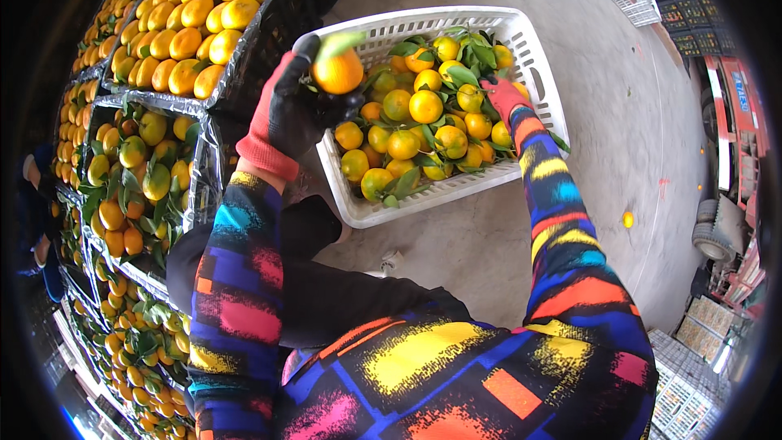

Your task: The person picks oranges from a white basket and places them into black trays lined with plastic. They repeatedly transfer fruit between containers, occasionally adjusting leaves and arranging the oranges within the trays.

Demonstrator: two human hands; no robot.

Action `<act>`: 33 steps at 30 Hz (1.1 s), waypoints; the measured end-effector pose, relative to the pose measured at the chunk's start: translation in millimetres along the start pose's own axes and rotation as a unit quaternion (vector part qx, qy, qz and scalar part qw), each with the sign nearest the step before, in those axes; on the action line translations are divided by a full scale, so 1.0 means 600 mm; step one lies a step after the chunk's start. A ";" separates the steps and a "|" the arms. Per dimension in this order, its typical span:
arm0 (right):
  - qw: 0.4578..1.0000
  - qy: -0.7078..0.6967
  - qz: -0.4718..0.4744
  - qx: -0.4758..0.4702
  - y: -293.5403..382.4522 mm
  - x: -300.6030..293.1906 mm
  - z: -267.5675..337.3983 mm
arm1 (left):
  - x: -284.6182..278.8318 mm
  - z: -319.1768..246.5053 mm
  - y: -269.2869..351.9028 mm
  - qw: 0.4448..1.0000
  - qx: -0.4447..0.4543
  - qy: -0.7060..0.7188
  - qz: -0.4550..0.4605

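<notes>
My left hand (296, 113), in a red and black work glove, holds an orange citrus fruit (337, 71) above the left side of a white plastic crate (391, 215). A blurred green leaf (341, 44) shows at the top of that fruit. Yellow-orange citrus fruits (426, 106) with stems and leaves lie heaped in the crate. At the crate's right side, my right hand (508, 98), also gloved, reaches in among the fruits and leaves. Its fingertips are partly hidden, so whether they grip anything is unclear.
To the left stand plastic-lined crates, one with neat rows of oranges (185, 43), another with leafy fruit (132, 151). A loose fruit (627, 219) lies on the concrete floor (602, 153). A red truck (736, 110) and stacked crates (684, 0) stand at right. A person's legs show far left.
</notes>
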State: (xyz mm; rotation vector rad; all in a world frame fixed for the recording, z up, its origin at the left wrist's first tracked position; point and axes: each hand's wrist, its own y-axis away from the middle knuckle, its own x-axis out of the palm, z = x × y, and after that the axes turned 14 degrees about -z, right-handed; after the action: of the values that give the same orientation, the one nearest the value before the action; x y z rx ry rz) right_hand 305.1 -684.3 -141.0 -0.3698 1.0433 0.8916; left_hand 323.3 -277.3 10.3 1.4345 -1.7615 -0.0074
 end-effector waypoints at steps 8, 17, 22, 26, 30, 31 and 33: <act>0.969 -0.103 0.205 -0.093 -0.097 0.042 -0.085 | -0.027 0.037 0.000 0.895 0.356 -0.266 -0.017; 0.964 0.157 0.197 -0.079 -0.193 0.103 -0.087 | -0.048 0.018 -0.002 0.737 0.479 -0.477 0.021; 0.883 0.169 0.361 -0.248 -0.205 0.074 -0.083 | -0.054 -0.010 0.028 0.978 0.117 -0.155 -0.071; 0.906 0.210 0.292 -0.224 -0.158 0.060 -0.059 | -0.051 -0.029 0.016 0.992 0.073 -0.053 -0.087; 0.945 -0.101 0.312 0.001 -0.070 0.043 -0.035 | -0.049 -0.023 0.006 0.934 0.238 -0.266 -0.032; 0.925 -0.202 0.298 0.121 -0.046 0.034 -0.033 | -0.051 -0.018 0.005 0.871 0.348 -0.347 -0.009; 0.929 -0.255 0.269 0.005 -0.008 0.027 -0.012 | -0.055 -0.015 0.001 0.718 0.476 -0.507 0.039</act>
State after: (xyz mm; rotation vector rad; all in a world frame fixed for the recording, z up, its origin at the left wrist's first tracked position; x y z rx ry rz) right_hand 307.8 -684.4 -159.3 0.1765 0.6624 1.3834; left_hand 327.9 -246.4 -3.1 2.3463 -2.9888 0.2349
